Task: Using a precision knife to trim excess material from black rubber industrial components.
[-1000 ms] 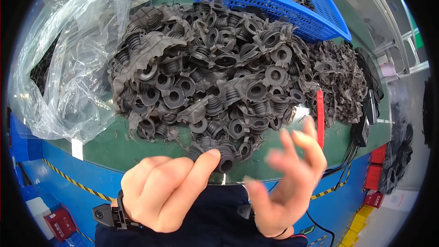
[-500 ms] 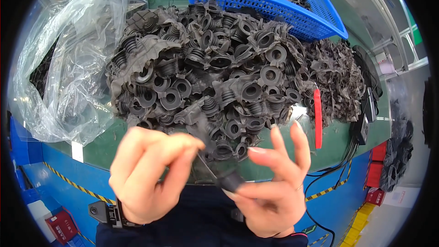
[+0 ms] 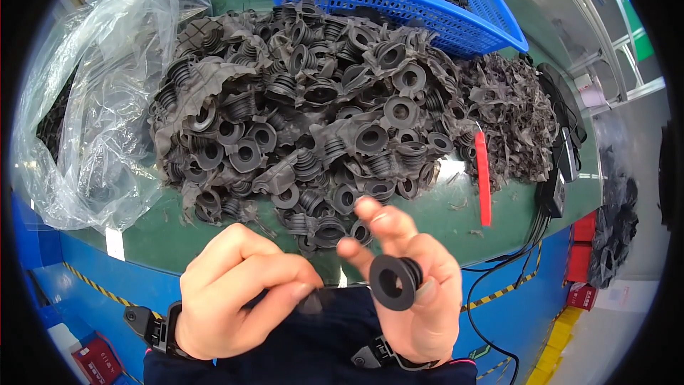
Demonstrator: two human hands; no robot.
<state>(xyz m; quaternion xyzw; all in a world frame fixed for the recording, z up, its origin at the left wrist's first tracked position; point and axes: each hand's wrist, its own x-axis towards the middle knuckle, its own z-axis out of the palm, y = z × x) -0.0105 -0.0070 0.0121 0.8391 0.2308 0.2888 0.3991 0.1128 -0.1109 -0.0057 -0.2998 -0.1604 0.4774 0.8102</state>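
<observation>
My right hand [image 3: 420, 292] grips a black rubber bellows [image 3: 394, 283] between thumb and fingers, its round flange and centre hole facing up toward me. Its other fingers are raised. My left hand [image 3: 246, 292] is closed in a pinch to the left of it. A small, blurred scrap of dark rubber [image 3: 311, 303] hangs from its fingertips, apart from the bellows. Beyond both hands lies a big heap of similar black bellows [image 3: 306, 121], many joined by thin rubber sheet.
A blue perforated basket [image 3: 399, 0] holding more bellows stands behind the heap. Shredded rubber scraps [image 3: 506, 114] are piled at right, near a red-handled tool [image 3: 483, 178] and black cables [image 3: 524, 257]. A clear plastic bag [image 3: 107, 100] covers the left of the green table [image 3: 449, 232].
My right hand has turned the bellows so its flange faces up. The thin strip stretched between the hands has parted from it; my left hand has a scrap. The view has shifted slightly.
</observation>
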